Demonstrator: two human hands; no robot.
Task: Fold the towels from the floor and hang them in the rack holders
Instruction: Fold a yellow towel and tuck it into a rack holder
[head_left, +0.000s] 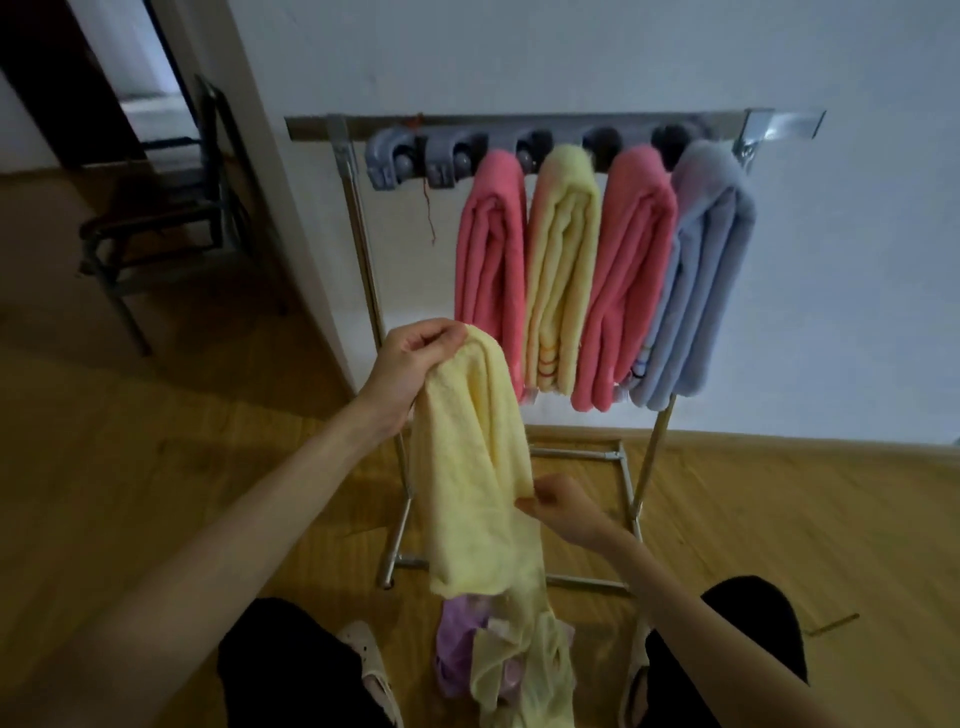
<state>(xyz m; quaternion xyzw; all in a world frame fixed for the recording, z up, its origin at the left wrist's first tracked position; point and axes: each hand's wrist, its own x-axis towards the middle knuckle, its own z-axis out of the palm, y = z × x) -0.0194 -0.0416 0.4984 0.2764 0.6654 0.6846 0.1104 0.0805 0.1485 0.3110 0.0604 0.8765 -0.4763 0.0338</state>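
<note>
Nearest the camera, between the person's knees, a small heap lies on the wooden floor (156, 467): a crumpled lilac towel (457, 654) under pale yellow cloth that looks like the trailing end of the towel in hand, though I cannot tell if it is a separate piece.

Just above it, the right hand (563, 512) pinches the side edge of the yellow towel (472, 467) partway down its length, thumb and fingers (530, 503) pressed together on the cloth. Higher and to the left, the left hand (410, 358) holds the towel's top, its fingers curled over the rounded fold so the cloth drapes down from it. The towel hangs limp and creased; it looks light, soft and without any stiffness, so it will sag wherever it is unsupported. My judgement is that it wants holding at the fold and along an edge, as now, with the loose tail gathered up before hanging.

Beyond the hands stands the metal rack (644, 467). Four folded towels hang from its holders: pink (493, 249), yellow (563, 260), pink (631, 270) and pale blue (701, 270). Two grey holders (415, 161) at the left end are free. A dark chair (171, 208) stands further off by the doorway.
</note>
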